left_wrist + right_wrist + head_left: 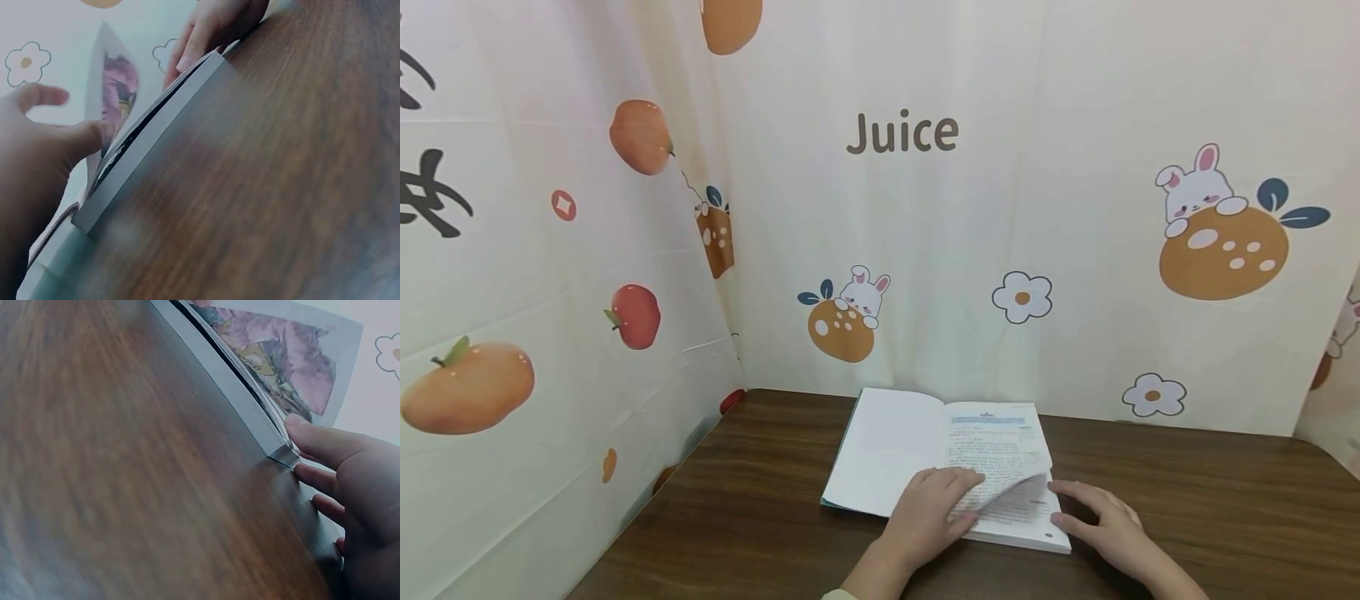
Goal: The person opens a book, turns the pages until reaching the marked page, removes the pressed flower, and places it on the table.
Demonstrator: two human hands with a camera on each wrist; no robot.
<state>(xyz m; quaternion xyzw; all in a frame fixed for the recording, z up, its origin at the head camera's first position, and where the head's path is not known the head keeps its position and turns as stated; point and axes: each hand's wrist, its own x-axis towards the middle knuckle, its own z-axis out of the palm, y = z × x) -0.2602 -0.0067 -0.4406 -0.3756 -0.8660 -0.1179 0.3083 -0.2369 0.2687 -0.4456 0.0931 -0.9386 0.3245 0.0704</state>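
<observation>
An open book (895, 454) lies on the table, its left side a blank white page and its right side printed. One page (1011, 487) curves up off the right-hand stack; in the right wrist view its underside carries a pink picture (281, 356). My left hand (928, 508) lies over the lower middle of the book, touching the lifted page with fingers extended and thumb apart. At the book's right edge is my right hand (1108, 525), its thumb (312, 434) against the page edges near the corner and the other fingers beside the book, spread loosely.
The dark wooden table (760, 483) extends to both sides of the book. Behind it hangs a pale curtain (940, 225) printed with rabbits, fruit, flowers and the word Juice. Another curtain wall (550, 275) runs along the left.
</observation>
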